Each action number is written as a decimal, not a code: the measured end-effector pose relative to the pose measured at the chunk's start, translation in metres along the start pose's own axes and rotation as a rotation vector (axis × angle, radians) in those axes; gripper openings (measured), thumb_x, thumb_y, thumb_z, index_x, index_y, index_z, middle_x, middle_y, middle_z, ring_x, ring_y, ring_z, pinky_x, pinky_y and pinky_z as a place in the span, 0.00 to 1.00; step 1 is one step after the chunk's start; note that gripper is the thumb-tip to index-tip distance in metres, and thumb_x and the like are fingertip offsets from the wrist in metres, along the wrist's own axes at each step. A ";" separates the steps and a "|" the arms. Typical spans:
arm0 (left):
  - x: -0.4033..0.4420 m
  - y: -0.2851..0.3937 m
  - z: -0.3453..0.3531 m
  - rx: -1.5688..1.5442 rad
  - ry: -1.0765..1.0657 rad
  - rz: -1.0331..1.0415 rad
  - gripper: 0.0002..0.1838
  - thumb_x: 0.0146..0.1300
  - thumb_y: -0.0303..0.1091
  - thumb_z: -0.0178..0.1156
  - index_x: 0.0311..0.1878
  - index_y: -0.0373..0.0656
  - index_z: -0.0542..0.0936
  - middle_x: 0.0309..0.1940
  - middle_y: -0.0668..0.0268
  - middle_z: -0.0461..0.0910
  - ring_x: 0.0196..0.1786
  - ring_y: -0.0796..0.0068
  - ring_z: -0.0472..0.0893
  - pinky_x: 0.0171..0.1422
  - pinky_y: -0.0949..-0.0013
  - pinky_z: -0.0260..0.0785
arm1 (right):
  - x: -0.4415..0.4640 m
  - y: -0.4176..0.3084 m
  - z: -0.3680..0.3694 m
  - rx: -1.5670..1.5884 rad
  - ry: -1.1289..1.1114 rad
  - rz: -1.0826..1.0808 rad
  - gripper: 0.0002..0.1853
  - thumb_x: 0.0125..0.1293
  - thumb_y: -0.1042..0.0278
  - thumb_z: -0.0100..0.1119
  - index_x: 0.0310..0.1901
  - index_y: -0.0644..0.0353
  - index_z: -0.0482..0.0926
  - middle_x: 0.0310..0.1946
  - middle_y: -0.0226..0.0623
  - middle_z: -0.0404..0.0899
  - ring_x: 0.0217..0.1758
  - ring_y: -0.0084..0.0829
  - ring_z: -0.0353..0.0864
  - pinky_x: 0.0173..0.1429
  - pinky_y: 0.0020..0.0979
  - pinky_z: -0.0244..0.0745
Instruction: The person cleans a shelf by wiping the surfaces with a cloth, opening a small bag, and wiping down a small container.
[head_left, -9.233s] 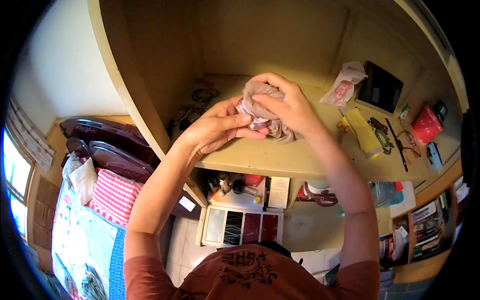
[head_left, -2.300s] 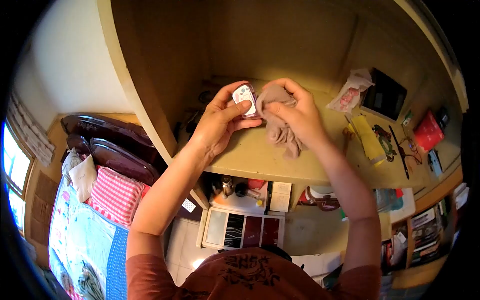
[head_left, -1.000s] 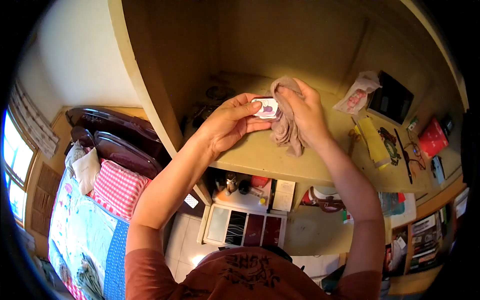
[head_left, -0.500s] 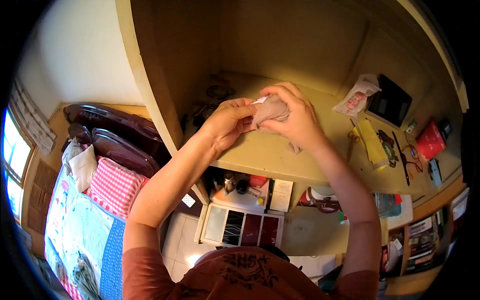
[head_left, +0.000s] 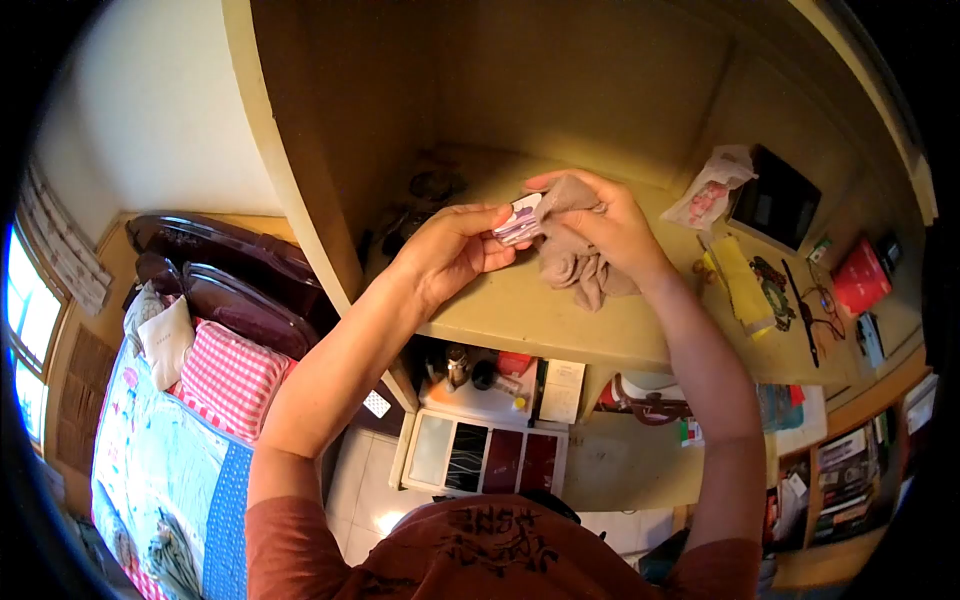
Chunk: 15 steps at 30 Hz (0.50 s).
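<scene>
While left grip (head_left: 452, 248) pinches white-and-purple case (head_left: 518, 222) by one end, right grip (head_left: 615, 222) clasps crumpled cloth (head_left: 570, 258) at case's edge; both held above shelf (head_left: 490, 308), yellow sheet (head_left: 743, 283) and plastic bag (head_left: 711, 188) lying to right.

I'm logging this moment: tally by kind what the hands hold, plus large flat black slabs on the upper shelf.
Small white-and-purple rectangular case, left hand: 1
Crumpled brownish-pink fabric cloth, right hand: 1
Large flat black rectangular slab: 1
Total: 3
</scene>
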<state>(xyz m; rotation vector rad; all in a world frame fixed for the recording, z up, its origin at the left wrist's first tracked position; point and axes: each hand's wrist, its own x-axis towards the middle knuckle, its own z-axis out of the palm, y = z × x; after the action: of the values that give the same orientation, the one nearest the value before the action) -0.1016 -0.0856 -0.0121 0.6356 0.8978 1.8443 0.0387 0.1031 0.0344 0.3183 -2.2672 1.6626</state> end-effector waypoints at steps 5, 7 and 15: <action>0.005 -0.004 -0.009 -0.063 -0.014 -0.001 0.13 0.76 0.34 0.62 0.55 0.34 0.80 0.47 0.55 0.85 0.47 0.66 0.88 0.52 0.64 0.85 | -0.001 0.004 0.028 -0.562 0.142 -0.329 0.29 0.55 0.73 0.74 0.61 0.60 0.79 0.51 0.42 0.85 0.56 0.34 0.84 0.61 0.36 0.77; 0.004 -0.004 -0.004 0.021 0.010 0.041 0.13 0.76 0.34 0.61 0.55 0.34 0.79 0.49 0.56 0.85 0.49 0.66 0.87 0.53 0.64 0.85 | -0.002 0.006 0.038 -0.705 0.253 -0.376 0.31 0.52 0.71 0.77 0.59 0.60 0.79 0.50 0.42 0.85 0.55 0.36 0.85 0.61 0.39 0.78; -0.006 -0.002 0.018 0.143 0.049 0.198 0.14 0.73 0.21 0.61 0.59 0.30 0.75 0.51 0.55 0.84 0.53 0.64 0.86 0.63 0.61 0.84 | 0.001 0.003 0.021 0.054 0.114 0.008 0.19 0.72 0.75 0.61 0.62 0.65 0.77 0.50 0.37 0.84 0.54 0.25 0.83 0.59 0.28 0.79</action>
<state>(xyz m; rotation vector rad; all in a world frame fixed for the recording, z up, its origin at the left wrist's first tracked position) -0.0847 -0.0845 -0.0028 0.7947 1.0372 1.9906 0.0345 0.0838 0.0262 0.2214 -2.1469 1.7025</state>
